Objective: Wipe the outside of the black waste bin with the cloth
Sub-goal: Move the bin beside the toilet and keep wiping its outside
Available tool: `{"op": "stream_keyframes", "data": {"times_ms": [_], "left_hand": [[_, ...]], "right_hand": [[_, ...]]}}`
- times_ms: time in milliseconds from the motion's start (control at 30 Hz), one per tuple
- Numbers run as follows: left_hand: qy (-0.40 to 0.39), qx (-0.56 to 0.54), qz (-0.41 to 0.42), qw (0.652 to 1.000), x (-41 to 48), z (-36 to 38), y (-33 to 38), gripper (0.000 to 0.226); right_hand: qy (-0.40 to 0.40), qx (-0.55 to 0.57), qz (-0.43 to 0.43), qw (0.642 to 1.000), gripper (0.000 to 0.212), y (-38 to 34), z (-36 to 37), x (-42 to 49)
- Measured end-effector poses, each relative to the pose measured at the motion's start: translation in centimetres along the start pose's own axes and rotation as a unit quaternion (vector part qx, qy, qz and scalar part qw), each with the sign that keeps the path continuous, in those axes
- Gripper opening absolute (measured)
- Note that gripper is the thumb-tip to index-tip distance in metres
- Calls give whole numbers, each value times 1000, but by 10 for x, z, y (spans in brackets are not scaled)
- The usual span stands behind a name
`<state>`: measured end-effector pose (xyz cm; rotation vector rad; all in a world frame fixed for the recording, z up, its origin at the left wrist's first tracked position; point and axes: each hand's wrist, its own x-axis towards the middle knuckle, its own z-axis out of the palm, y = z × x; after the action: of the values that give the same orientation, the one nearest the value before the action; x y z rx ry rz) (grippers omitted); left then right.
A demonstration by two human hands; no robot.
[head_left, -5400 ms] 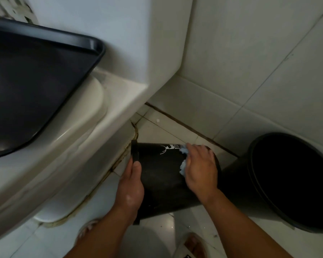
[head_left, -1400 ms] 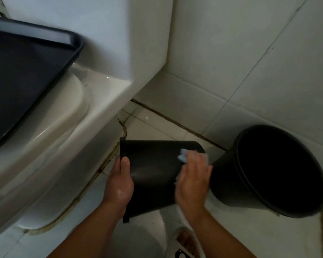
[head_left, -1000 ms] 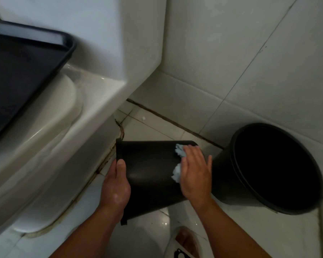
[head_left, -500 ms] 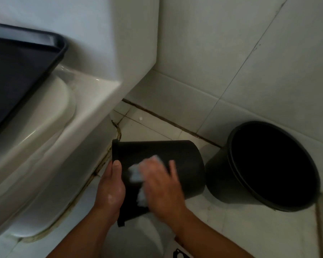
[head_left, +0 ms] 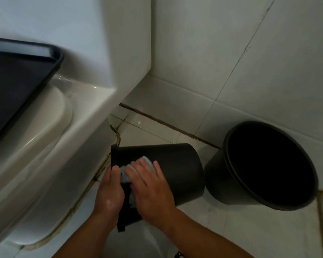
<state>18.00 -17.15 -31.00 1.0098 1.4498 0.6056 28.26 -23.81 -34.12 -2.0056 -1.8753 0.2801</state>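
A black waste bin (head_left: pixel 177 164) lies tipped on its side above the floor, its rim pointing left toward the toilet. My left hand (head_left: pixel 109 190) grips that rim, thumb on the outer wall. My right hand (head_left: pixel 151 187) presses a light blue cloth (head_left: pixel 126 173) flat against the bin's outer wall close to the rim, fingers spread over it. Most of the cloth is hidden under my right palm; only its upper and left edges show.
A second, larger black bin (head_left: pixel 265 164) stands upright at the right against the tiled wall. The white toilet (head_left: pixel 50 146) fills the left, with a dark tray (head_left: pixel 17 75) on its lid. White floor tiles (head_left: pixel 222 220) lie below.
My right hand slid the cloth along the bin wall from the closed base end at the right toward the rim beside my left hand. The left hand kept its hold on the rim.
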Motion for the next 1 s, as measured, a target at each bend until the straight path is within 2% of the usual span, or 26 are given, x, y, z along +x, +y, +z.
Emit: {"op": "stream_keyframes", "data": {"times_ms": [67,167,233,300,400,533,633,767,900,1000], "left_hand": [[9,9,2,1000,0,0,1,37],[-5,26,10,1000,3,1,1,47],[-8,27,6,1000,2,1,1,48],[-7,20,5,1000,-3,0,2,46],[-11,24,11,1000,-8,-1,2,44],[-28,33,8,999,-6,-6,7,39],[-56,43,15,997,-10,-6,21,29],[-124,111,93,982,-19,7,46,35],[-154,238,215,935,-24,34,76,38],[-138,342,318,874,-16,55,87,39]], "right_hand": [[17,-40,1,999,58,29,0,-14],[72,-56,169,981,53,78,-6,-32],[124,-23,254,959,51,93,-7,-45],[170,37,299,938,46,90,-4,-51],[194,102,353,910,56,74,-1,-57],[176,88,356,914,49,71,-10,-74],[174,127,351,911,44,65,-41,-83],[214,204,284,912,42,46,-97,-86],[228,330,296,867,37,40,-145,-75],[238,386,274,848,36,43,-176,-68]]}}
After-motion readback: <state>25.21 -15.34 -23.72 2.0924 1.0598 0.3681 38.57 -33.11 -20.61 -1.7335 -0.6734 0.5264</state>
